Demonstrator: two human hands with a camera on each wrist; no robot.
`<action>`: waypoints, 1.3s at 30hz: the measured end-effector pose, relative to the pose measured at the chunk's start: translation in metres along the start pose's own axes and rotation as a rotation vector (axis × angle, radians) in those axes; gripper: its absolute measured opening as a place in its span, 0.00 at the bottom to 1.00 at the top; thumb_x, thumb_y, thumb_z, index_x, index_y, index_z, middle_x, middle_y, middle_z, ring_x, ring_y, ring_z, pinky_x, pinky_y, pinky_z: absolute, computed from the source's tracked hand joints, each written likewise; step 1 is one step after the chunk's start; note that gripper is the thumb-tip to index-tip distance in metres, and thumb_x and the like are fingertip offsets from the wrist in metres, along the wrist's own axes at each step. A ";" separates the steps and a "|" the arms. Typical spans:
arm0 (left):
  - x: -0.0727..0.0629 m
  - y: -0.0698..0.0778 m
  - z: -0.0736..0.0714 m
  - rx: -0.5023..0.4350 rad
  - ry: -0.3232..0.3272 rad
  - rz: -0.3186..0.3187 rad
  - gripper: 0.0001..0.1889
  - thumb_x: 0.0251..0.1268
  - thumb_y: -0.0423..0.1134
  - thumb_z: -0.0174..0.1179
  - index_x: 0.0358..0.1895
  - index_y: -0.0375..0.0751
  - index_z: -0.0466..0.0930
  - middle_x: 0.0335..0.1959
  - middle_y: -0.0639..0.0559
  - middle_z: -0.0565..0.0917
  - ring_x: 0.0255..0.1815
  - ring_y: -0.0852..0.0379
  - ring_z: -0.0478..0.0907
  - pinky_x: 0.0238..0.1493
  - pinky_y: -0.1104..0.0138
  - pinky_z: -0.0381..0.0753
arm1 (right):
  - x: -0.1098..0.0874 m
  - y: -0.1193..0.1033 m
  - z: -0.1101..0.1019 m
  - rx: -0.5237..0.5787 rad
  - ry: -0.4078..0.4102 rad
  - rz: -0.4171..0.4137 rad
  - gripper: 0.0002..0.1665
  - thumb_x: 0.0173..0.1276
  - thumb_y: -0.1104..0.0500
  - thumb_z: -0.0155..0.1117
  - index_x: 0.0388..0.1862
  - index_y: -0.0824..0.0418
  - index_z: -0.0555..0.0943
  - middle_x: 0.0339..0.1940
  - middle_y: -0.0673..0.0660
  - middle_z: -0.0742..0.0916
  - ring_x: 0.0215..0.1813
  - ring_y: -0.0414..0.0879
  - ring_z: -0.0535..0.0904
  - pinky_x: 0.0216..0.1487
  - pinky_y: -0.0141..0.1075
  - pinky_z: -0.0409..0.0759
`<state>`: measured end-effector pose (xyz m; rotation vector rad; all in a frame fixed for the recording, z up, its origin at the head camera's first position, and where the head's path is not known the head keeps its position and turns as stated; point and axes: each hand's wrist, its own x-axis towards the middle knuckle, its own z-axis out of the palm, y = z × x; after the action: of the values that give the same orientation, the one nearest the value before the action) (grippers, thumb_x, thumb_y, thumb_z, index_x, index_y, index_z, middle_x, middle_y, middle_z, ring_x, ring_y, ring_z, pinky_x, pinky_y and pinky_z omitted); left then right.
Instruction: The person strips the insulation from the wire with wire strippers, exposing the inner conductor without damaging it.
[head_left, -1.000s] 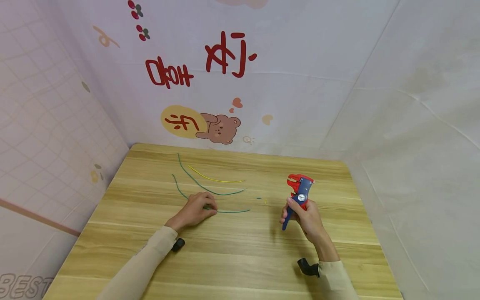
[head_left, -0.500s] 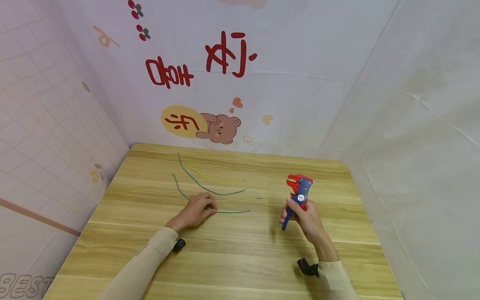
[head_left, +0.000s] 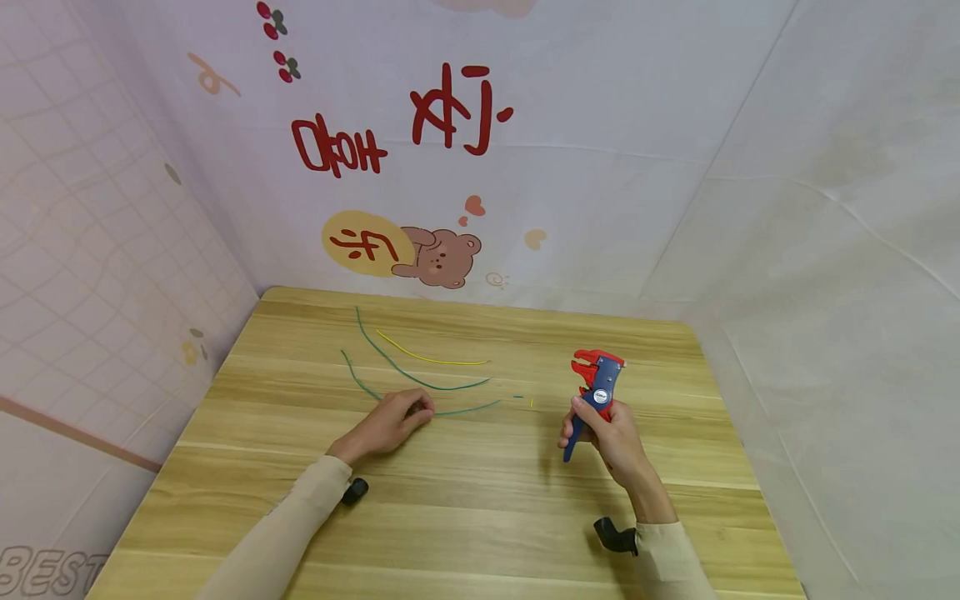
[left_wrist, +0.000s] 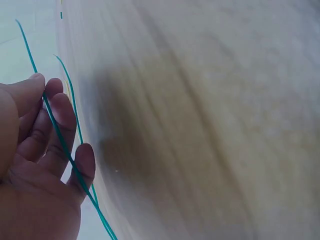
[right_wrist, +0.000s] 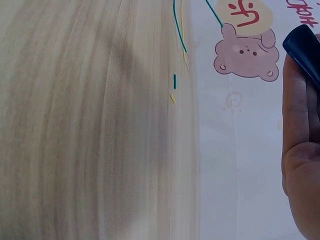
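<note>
Counted on or above the table [head_left: 480,508]: three long wires, namely one held green wire [head_left: 468,410], one loose green wire [head_left: 442,389] and one yellow wire [head_left: 431,360]; two offcut-sized bits, one short green piece [head_left: 518,397] and one short yellow piece [head_left: 532,402]; one red-and-blue wire tool [head_left: 602,377].

Left hand [head_left: 386,419], at left: thumb and fingertips pinching the held green wire, with lengths out to both sides and right end near the short green piece. Cannot tell whether either wire end touches the table.

Right hand [head_left: 615,433], at right: thumb and fingers wrapped round the blue handle of the wire tool; tool head toward the far side, red mouth parted and facing left.

Loose green wire: beyond the left hand, bowed toward the near side. Yellow wire: just farther, inside that bend, similarly curved. Short green piece: between wires and tool, lying left to right. Short yellow piece: just right and slightly nearer, turned crosswise, apart.

Past the far table edge: white wall [head_left: 600,208], red lettering [head_left: 453,108], one printed bear [head_left: 442,257].
</note>
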<state>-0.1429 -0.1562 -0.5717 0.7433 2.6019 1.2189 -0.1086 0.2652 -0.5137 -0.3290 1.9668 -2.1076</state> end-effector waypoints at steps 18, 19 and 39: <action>-0.003 0.001 -0.004 -0.119 0.047 -0.045 0.08 0.88 0.40 0.65 0.55 0.41 0.89 0.49 0.53 0.92 0.49 0.60 0.84 0.57 0.67 0.85 | -0.001 0.000 0.002 0.007 -0.019 0.007 0.21 0.95 0.54 0.55 0.45 0.69 0.81 0.31 0.53 0.91 0.33 0.46 0.94 0.46 0.45 0.97; -0.003 0.001 -0.004 -0.121 0.051 -0.048 0.08 0.87 0.41 0.65 0.55 0.41 0.90 0.49 0.54 0.92 0.50 0.60 0.84 0.57 0.67 0.85 | -0.001 0.001 0.003 0.006 -0.018 0.010 0.21 0.95 0.53 0.55 0.45 0.69 0.81 0.31 0.53 0.91 0.33 0.46 0.94 0.46 0.45 0.97; -0.005 0.011 -0.011 -0.104 0.163 -0.036 0.04 0.82 0.37 0.70 0.50 0.42 0.93 0.47 0.53 0.93 0.47 0.62 0.85 0.53 0.68 0.86 | -0.002 0.005 0.007 -0.022 -0.012 0.034 0.25 0.95 0.53 0.55 0.47 0.78 0.78 0.30 0.52 0.91 0.33 0.44 0.93 0.45 0.46 0.97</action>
<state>-0.1386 -0.1603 -0.5562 0.5982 2.6403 1.4483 -0.1047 0.2588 -0.5179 -0.3095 1.9768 -2.0597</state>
